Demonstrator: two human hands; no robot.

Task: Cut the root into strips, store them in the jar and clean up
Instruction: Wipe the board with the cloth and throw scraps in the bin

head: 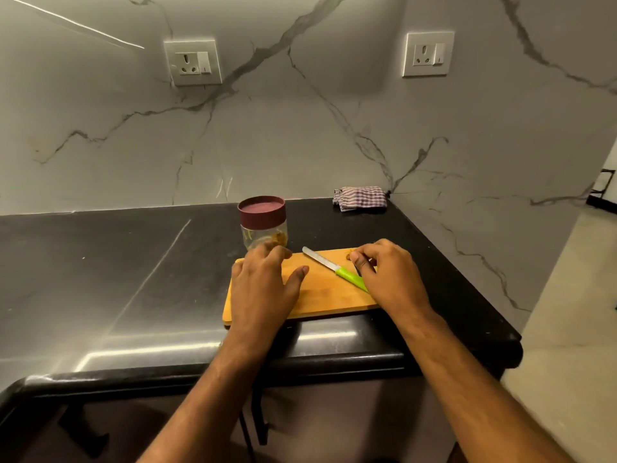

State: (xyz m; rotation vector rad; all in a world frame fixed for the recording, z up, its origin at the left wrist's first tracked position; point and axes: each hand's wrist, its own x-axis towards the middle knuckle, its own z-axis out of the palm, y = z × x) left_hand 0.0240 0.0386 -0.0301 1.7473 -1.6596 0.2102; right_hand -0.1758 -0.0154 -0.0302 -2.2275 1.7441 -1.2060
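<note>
A wooden cutting board lies on the black counter near its front edge. Across the board lies a knife with a green handle, its blade pointing to the back left. My left hand rests flat on the board's left part with fingers spread. Over the board's right part, my right hand has curled fingers above the knife handle; a small orange root scrap sits by its fingertips. Whether the fingers pinch anything is hidden. Behind the board stands a clear jar with a maroon lid on, root pieces inside.
A folded checked cloth lies in the back corner of the counter. Marble walls with two sockets rise behind and to the right. The counter's edge drops off to the right, with floor beyond.
</note>
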